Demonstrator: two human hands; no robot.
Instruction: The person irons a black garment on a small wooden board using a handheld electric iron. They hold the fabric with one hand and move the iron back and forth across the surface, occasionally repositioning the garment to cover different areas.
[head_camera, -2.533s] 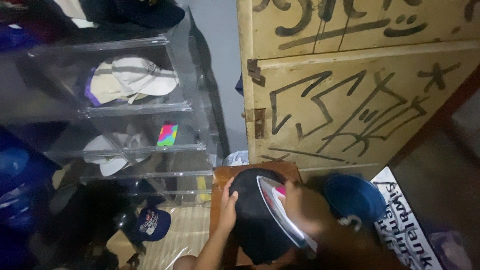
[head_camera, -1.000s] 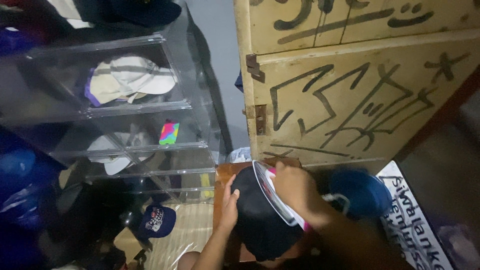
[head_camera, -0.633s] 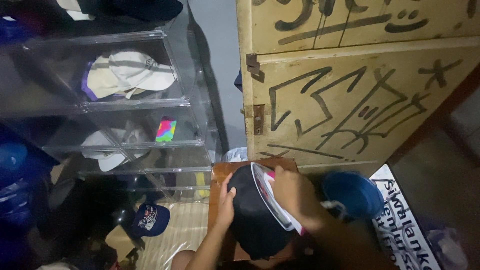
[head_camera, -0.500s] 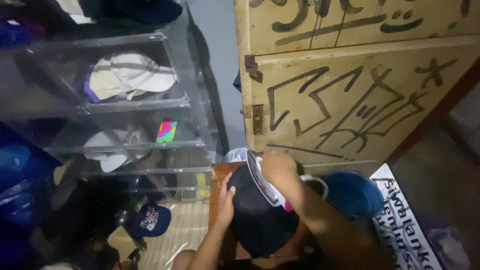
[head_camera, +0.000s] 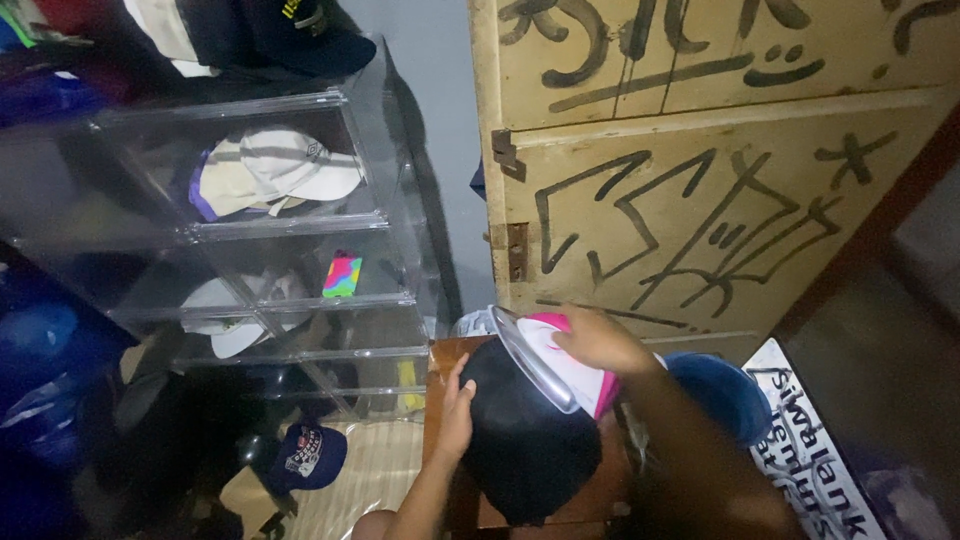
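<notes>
The room is dim, with a grey wall at the back and a dark floor. Far to the left of the hands stands a clear plastic shelf unit (head_camera: 300, 215) stacked in tiers. Its upper box holds pale caps (head_camera: 270, 175), the tier beneath has a small bright multicoloured object (head_camera: 342, 275), and lower still lies another pale cap (head_camera: 235, 320). On top of the unit sits a dark cap (head_camera: 300, 35). Down on the floor, left of and below the left hand, lies a navy cap (head_camera: 305, 457) with a patch on its front.

The left hand (head_camera: 458, 410) rests flat, fingers spread, against the left side of a black cap (head_camera: 525, 440), which lies on a small brown wooden stool (head_camera: 445, 352) directly below the viewer. The right hand (head_camera: 592, 338) is closed around the pink-and-white body of a clothes iron (head_camera: 560, 365), whose silvery plate lies tilted against the top of the black cap. The two hands are near each other, with the cap and the iron between them.

Behind the right hand rises a cream wooden door (head_camera: 720, 180) painted with black markings. To the right of the right forearm sits a blue cap (head_camera: 725, 395), and further right a white board (head_camera: 815, 450) with black lettering lies on the floor.
</notes>
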